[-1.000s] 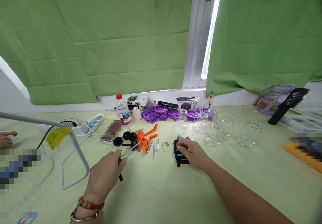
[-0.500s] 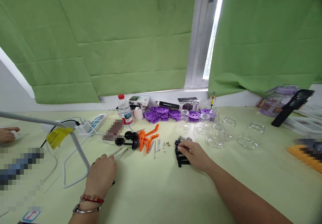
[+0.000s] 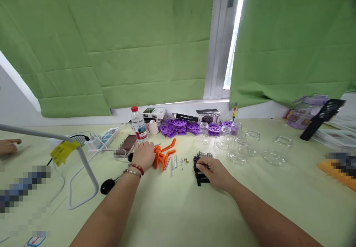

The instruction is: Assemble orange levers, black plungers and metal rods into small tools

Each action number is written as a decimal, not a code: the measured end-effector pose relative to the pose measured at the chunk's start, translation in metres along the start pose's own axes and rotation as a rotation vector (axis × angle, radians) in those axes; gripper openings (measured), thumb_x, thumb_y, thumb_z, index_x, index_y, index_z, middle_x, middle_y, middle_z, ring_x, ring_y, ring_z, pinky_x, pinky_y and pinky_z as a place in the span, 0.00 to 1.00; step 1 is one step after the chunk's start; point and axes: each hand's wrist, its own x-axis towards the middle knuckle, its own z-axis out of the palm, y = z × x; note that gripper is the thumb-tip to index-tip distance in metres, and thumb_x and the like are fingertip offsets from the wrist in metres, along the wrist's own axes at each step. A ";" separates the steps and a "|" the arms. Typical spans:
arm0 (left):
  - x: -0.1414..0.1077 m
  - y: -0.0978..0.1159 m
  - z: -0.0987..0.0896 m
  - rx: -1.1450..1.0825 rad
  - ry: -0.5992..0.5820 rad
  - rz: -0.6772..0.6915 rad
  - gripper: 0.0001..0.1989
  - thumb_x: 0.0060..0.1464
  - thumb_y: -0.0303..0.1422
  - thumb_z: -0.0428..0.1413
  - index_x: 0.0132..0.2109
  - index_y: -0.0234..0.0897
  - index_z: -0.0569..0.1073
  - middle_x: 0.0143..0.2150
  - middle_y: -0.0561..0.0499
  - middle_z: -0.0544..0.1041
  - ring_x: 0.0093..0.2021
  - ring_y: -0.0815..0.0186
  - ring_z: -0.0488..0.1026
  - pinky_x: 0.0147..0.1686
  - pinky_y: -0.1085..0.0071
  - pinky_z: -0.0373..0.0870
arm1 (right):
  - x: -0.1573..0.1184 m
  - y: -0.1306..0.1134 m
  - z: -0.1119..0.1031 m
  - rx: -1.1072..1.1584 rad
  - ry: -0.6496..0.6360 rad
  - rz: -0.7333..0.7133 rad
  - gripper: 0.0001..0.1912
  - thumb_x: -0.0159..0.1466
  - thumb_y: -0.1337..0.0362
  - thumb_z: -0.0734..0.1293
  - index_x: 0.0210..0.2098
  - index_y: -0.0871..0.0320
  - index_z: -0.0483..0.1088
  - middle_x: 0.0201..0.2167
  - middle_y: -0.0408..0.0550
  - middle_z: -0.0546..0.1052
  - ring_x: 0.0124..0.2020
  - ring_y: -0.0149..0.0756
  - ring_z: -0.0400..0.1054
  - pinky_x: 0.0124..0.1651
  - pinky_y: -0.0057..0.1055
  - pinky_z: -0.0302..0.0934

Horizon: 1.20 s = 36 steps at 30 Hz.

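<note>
My left hand (image 3: 143, 154) reaches over the black round-ended parts beside the orange handles (image 3: 164, 154). Its fingers point away from me and their tips are hidden, so I cannot tell what they hold. Under that wrist lies a tool with a round black handle (image 3: 108, 186) and a metal shaft. My right hand (image 3: 213, 169) rests at a row of black plastic parts (image 3: 198, 175). Its thumb and forefinger are pressed together; anything between them is too small to make out. Coiled springs (image 3: 205, 154) lie just behind it.
Metal pins (image 3: 171, 163) and tiny brass and silver nuts (image 3: 183, 161) lie between my hands. Behind stand purple wheel-shaped parts (image 3: 178, 126), boxes and a water bottle (image 3: 139, 124). Clear cups (image 3: 253, 139) stand to the right. A lamp arm (image 3: 86, 165) crosses the left, near another person's hand (image 3: 9, 147).
My left hand has moved forward and right, over the black round-ended parts. The black-handled tool now shows on the table below its wrist. My right hand has hardly moved.
</note>
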 end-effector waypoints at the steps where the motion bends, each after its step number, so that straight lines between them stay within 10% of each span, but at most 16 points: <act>1: 0.010 -0.002 0.002 -0.001 -0.023 -0.010 0.14 0.51 0.31 0.48 0.44 0.33 0.71 0.46 0.37 0.74 0.48 0.50 0.68 0.50 0.54 0.54 | 0.000 0.000 0.000 0.000 -0.001 0.002 0.12 0.63 0.59 0.58 0.29 0.56 0.68 0.26 0.44 0.71 0.29 0.34 0.63 0.33 0.31 0.57; 11: 0.029 -0.007 0.005 0.014 -0.123 0.054 0.09 0.47 0.27 0.51 0.36 0.33 0.74 0.38 0.36 0.78 0.43 0.50 0.73 0.49 0.53 0.53 | -0.001 -0.002 0.000 -0.036 -0.006 -0.008 0.10 0.63 0.60 0.58 0.31 0.55 0.69 0.30 0.46 0.73 0.32 0.35 0.65 0.35 0.32 0.58; 22: 0.010 -0.009 -0.035 -0.163 0.007 0.060 0.11 0.53 0.35 0.50 0.41 0.35 0.71 0.43 0.40 0.76 0.45 0.53 0.72 0.45 0.60 0.62 | -0.001 0.000 0.001 -0.027 -0.014 0.020 0.10 0.63 0.60 0.59 0.31 0.55 0.69 0.29 0.45 0.72 0.30 0.35 0.64 0.34 0.32 0.58; 29: -0.035 0.038 -0.044 -1.754 -0.060 0.028 0.15 0.54 0.39 0.54 0.47 0.37 0.67 0.40 0.48 0.75 0.36 0.65 0.74 0.36 0.68 0.71 | 0.001 0.006 0.004 -0.058 0.006 0.040 0.09 0.62 0.62 0.60 0.33 0.55 0.71 0.31 0.46 0.73 0.32 0.36 0.65 0.35 0.33 0.59; 36: -0.026 0.050 0.001 -2.369 -0.331 -0.335 0.09 0.59 0.33 0.46 0.39 0.33 0.68 0.36 0.42 0.76 0.38 0.61 0.76 0.26 0.73 0.68 | 0.006 0.007 0.007 -0.126 0.042 0.018 0.09 0.61 0.65 0.61 0.37 0.56 0.73 0.38 0.49 0.73 0.41 0.39 0.66 0.45 0.35 0.58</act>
